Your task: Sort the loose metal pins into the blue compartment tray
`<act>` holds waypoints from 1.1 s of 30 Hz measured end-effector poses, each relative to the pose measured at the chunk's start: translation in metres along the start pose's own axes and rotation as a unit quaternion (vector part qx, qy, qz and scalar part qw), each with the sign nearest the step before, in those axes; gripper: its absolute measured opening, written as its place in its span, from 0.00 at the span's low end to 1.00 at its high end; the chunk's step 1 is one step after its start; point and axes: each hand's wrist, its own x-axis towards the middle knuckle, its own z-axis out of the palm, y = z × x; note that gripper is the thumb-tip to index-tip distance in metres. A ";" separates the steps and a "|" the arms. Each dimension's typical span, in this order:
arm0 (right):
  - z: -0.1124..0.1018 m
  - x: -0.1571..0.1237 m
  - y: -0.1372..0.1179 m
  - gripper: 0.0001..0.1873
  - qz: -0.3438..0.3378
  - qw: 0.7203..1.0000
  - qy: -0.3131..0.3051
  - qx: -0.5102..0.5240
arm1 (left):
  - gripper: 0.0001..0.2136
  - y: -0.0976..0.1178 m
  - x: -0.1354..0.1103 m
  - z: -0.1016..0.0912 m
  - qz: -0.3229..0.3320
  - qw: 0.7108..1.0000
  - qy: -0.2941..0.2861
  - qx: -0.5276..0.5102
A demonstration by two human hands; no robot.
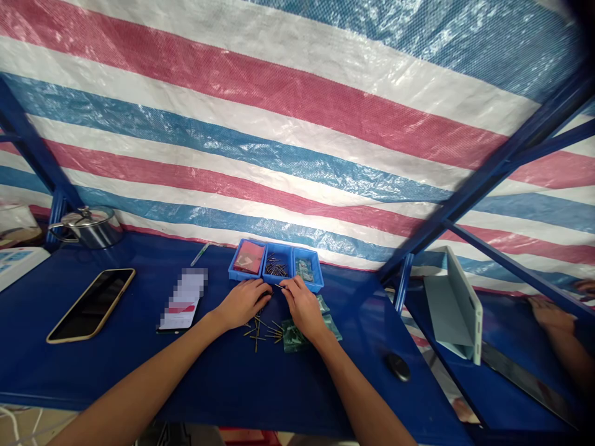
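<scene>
My left hand point(245, 301) rests on the blue table point(223, 378) with fingers curled, just in front of the blue trays point(276, 265). My right hand point(302, 305) is beside it, its fingertips pinching a thin metal pin point(279, 286) near the middle tray, which holds several more pins. Loose pins point(263, 331) lie scattered on the table between and below the two hands. Small green packets point(297, 337) lie under and beside the right wrist.
A phone point(91, 304) lies face up at left, a paper slip point(182, 300) beside it, a steel pot point(90, 226) at back left. A black round object point(398, 366) sits at right. Another person's hand point(553, 316) and a propped tablet point(458, 303) are at the neighbouring bench.
</scene>
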 end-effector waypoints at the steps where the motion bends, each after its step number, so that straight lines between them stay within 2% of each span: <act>1: 0.000 0.000 0.000 0.13 0.004 1.000 0.003 0.011 | 0.12 0.000 0.000 0.000 -0.001 1.000 0.000 0.001; 6: 0.000 0.004 0.000 0.13 0.056 0.984 -0.004 0.167 | 0.12 0.001 0.001 -0.002 -0.002 1.000 -0.002 0.003; 11: 0.003 0.008 0.000 0.17 0.170 0.919 -0.045 0.354 | 0.12 0.001 0.000 -0.001 -0.002 1.000 0.003 -0.002; 15: 0.002 0.010 -0.002 0.23 0.240 0.873 -0.028 0.424 | 0.12 -0.001 0.000 0.000 -0.002 1.000 0.003 -0.001; 19: 0.001 0.010 -0.003 0.24 0.279 0.833 -0.023 0.477 | 0.12 0.000 0.000 0.001 -0.001 1.000 0.006 -0.005; 25: -0.003 0.011 -0.006 0.20 0.263 0.816 -0.028 0.515 | 0.11 -0.001 -0.001 0.000 -0.002 1.000 0.005 -0.004; 33: -0.004 0.012 -0.008 0.20 0.265 0.804 -0.016 0.532 | 0.11 0.001 0.000 -0.002 -0.001 1.000 0.006 -0.003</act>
